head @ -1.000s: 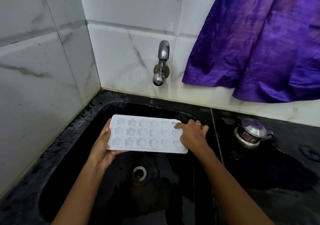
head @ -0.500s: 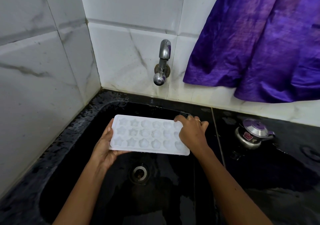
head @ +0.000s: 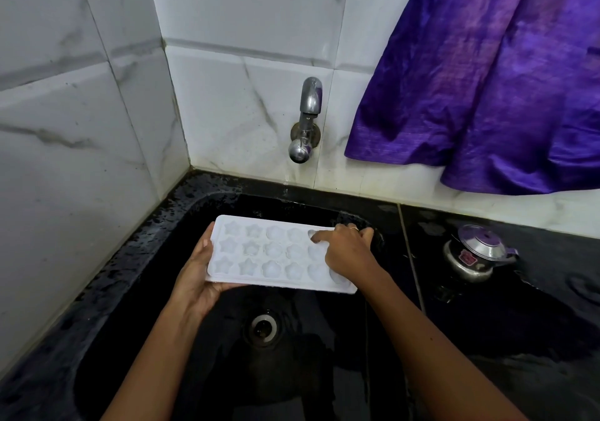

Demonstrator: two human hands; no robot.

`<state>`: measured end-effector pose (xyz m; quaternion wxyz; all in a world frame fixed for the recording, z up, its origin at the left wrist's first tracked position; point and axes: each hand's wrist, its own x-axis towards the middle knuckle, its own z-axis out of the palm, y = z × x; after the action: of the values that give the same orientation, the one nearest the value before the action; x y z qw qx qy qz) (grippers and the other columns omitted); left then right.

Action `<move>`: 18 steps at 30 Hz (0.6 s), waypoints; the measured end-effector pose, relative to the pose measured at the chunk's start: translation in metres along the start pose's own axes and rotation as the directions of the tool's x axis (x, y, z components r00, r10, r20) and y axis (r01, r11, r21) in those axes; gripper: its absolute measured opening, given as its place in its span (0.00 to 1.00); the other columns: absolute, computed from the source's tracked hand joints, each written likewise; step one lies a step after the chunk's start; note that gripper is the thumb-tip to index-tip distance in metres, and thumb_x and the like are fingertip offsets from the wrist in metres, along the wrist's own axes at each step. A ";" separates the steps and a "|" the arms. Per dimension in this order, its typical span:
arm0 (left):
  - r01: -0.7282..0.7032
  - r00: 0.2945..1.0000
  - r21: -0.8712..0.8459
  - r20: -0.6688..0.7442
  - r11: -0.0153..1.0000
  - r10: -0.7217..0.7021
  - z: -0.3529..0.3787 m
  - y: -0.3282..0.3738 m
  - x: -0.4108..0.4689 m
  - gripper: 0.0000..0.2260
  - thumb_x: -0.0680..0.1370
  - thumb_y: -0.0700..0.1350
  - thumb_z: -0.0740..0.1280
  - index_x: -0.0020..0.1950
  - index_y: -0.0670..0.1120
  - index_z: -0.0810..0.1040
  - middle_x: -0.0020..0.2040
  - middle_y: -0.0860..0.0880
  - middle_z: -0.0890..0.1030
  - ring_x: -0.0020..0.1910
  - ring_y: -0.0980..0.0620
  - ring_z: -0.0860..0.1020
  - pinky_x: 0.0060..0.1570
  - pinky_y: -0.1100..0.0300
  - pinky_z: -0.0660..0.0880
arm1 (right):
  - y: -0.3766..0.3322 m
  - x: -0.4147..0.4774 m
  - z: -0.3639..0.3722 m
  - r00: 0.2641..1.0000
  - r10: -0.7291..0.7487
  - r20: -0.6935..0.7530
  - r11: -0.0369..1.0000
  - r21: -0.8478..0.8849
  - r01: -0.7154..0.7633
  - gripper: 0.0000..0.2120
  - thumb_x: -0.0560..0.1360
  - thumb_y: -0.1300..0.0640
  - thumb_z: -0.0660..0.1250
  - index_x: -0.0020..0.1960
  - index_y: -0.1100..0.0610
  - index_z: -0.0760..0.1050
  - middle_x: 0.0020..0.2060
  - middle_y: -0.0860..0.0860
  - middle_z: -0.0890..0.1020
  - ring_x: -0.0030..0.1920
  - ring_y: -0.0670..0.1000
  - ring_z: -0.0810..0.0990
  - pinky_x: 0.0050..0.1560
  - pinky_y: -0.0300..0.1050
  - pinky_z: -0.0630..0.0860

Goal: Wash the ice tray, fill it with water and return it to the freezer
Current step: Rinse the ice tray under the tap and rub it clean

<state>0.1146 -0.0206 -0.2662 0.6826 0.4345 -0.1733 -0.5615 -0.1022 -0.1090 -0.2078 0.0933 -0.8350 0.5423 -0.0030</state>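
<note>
A white ice tray [head: 266, 253] with star and round moulds is held level over the black sink [head: 136, 290], below the tap. My left hand [head: 194, 274] grips its left end from underneath, thumb on the rim. My right hand [head: 349, 251] lies over the tray's right end, with the index finger pressed into a mould in the far row. The metal tap [head: 306, 122] on the tiled wall shows no running water. The tray's right moulds are partly hidden by my right hand.
The sink drain [head: 263, 327] lies below the tray. A small steel pot with a lid [head: 475, 251] stands on the wet black counter at the right. A purple cloth [head: 487, 73] hangs on the wall above it. White marble tiles enclose the left and back.
My right index finger has slid leftward along the far row of moulds. The tray has stayed almost in place in my left hand.
</note>
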 end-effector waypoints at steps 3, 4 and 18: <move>0.008 1.000 0.000 -0.012 1.000 -0.008 -0.001 0.000 0.002 0.18 0.81 0.50 0.54 0.71 0.51 0.67 0.66 0.44 0.75 0.58 0.43 0.78 0.34 0.44 0.80 | 0.003 -0.001 0.001 0.999 0.004 -0.033 1.000 -0.025 -0.005 0.28 0.76 0.65 0.53 0.65 0.37 0.69 0.56 0.52 0.73 0.60 0.54 0.68 0.59 0.51 0.55; 0.014 1.000 0.006 -0.012 1.000 -0.014 0.000 -0.001 0.002 0.18 0.81 0.50 0.54 0.71 0.51 0.67 0.66 0.44 0.75 0.59 0.42 0.78 0.34 0.44 0.80 | 0.003 -0.001 0.001 0.999 0.010 -0.042 0.999 -0.037 -0.011 0.27 0.76 0.65 0.54 0.65 0.38 0.69 0.56 0.52 0.73 0.60 0.54 0.68 0.60 0.51 0.56; 0.006 1.000 -0.012 -0.028 1.000 -0.007 0.008 -0.005 -0.001 0.18 0.81 0.50 0.54 0.71 0.51 0.68 0.63 0.45 0.77 0.55 0.43 0.79 0.32 0.45 0.79 | 0.000 -0.006 0.003 0.998 0.028 -0.054 0.999 -0.035 -0.030 0.27 0.75 0.66 0.54 0.66 0.41 0.68 0.57 0.52 0.75 0.60 0.54 0.69 0.60 0.52 0.56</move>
<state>0.1050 -0.0227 -0.2652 0.6857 0.4389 -0.1591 -0.5585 -0.1040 -0.1032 -0.2098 0.0637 -0.8282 0.5566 -0.0144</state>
